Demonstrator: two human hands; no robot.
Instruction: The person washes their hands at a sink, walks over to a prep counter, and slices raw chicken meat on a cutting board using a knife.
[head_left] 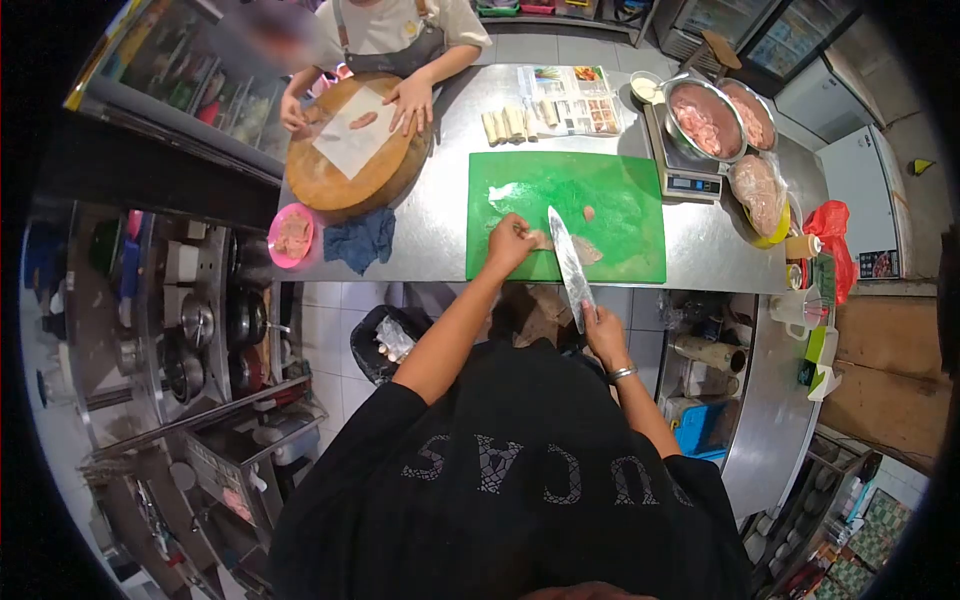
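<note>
A large knife (568, 256) is in my right hand (604, 335), its fingers wrapped round the handle at the table's front edge. Its blade points away from me, over the green cutting board (620, 185). On the board, left of the blade, my left hand (511, 243) is closed with its fingertips on a pale piece of raw meat (542, 240). Another thin piece of meat (587, 251) lies just right of the blade. A small pink scrap (589, 213) sits farther up. Whether the blade touches the meat is not clear.
Across the table a co-worker's hands rest at a round wooden block (400, 165) with white paper and meat. A pink bowl (291, 237) and blue cloth (360, 240) lie left. Steel bowls of meat (706, 118), a scale (692, 185) and bagged meat (758, 193) stand right.
</note>
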